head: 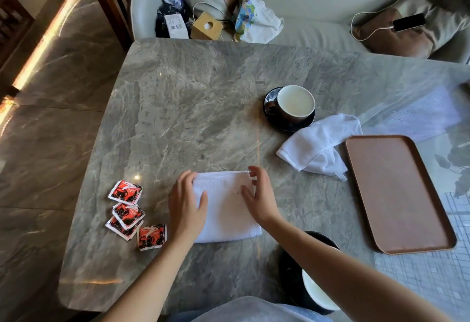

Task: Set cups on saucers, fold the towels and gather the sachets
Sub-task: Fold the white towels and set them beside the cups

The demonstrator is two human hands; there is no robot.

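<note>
We flatten the folded white terry towel (226, 209) near the surface's front edge: left hand (187, 209) and right hand (262, 198) open, palms down (soft, limp; take hold at corners).

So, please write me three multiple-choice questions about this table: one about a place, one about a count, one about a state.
1. Where does the brown tray lie?
A. On the right part of the table
B. Under the sachets
C. On the sofa

2. How many red sachets lie on the table?
A. Two
B. Four
C. Seven

3. In what state is the towel beside the far cup?
A. Neatly folded
B. Crumpled and unfolded
C. Lying on the tray

Answers:
1 A: the tray rests on the table at the right, with nothing on it.
2 B: four sachets lie left of the left hand.
3 B: the crumpled towel lies loose between the cup and the tray, while both hands, the right hand too, press flat on the folded towel.
</note>
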